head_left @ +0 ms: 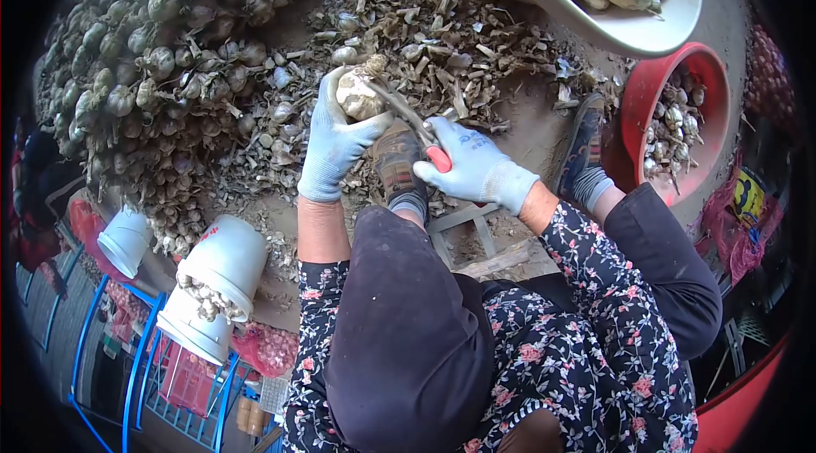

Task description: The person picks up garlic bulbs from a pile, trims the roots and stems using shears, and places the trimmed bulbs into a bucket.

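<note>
A large pale garlic bulb (359,96) with a short stem is held in my left hand (333,143), which wears a light blue-white glove. My right hand (472,162), gloved alike, is closed on the red handle (439,159) of a pair of shears. The metal blades (401,108) reach up and left to the bulb's stem, at its right side. Below the two hands, a shoe (398,166) rests on the ground among cut stems.
A big heap of garlic (161,53) fills the upper left, beside cut stalks (442,45). At the upper right are a white basin (633,38) with large bulbs and a red tub (633,104) with small ones. White buckets (228,257) and a blue metal frame (134,376) lie lower left.
</note>
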